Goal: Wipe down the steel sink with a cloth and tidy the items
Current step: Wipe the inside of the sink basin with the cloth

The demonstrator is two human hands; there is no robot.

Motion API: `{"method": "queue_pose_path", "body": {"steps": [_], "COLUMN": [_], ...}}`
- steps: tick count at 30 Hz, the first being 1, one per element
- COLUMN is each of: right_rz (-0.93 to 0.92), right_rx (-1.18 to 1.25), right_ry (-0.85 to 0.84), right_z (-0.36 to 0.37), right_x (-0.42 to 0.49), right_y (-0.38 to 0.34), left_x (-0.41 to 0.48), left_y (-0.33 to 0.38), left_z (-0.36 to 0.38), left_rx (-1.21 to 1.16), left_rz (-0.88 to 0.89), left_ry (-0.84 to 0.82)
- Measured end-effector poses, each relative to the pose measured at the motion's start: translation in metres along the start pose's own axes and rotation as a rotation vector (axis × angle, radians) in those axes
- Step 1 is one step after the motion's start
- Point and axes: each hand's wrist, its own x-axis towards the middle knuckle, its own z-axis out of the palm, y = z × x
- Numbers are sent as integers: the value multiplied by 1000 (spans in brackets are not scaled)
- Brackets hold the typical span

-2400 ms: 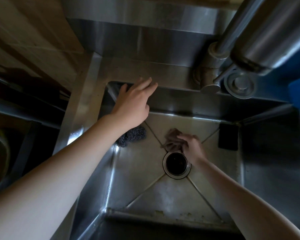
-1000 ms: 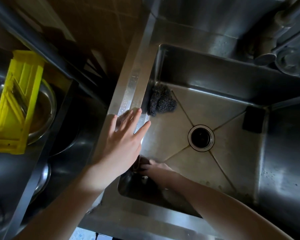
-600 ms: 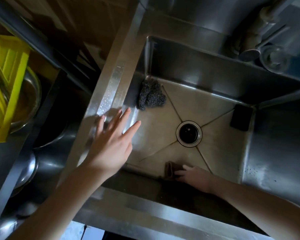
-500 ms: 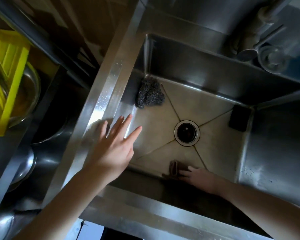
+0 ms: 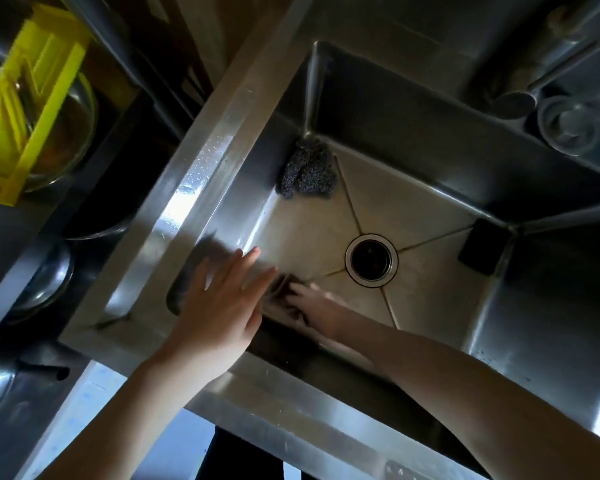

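Wipe-down | your L hand (image 5: pixel 219 306) flat, fingers straight, at wet sink rim (image 5: pixel 201 174) | R hand (image 5: pixel 314 306) on cloth (image 5: pixel 279 289) nr drain (image 5: pixel 371 259), grip blurred, can't tell | risk: cloth may snag drain; L palm may slip.

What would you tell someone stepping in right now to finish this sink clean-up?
Left hand: open, fingers straight, over the left rim of the sink.
Right hand: pressing the brown cloth on the sink floor, near-left of the drain; grip blurred.
Steel scourer lies in the far-left corner, black sponge in the far-right corner.
Done: wiping under way, extent unclear.
Left: finish wiping, tidy scourer and sponge.
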Motion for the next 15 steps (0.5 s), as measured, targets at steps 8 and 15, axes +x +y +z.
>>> {"method": "queue_pose_path", "body": {"steps": [8, 15], "right_rz": [394, 13], "right_rx": [60, 34], "right_ry": [154, 11], "right_z": [-5, 13], "right_x": [-28, -35], "right_y": [74, 19], "left_x": [-15, -33], "left_y": [18, 30], "left_z": [8, 7], "left_rx": [-13, -33], "left_rz": [-91, -140], "left_ry": [23, 103]}}
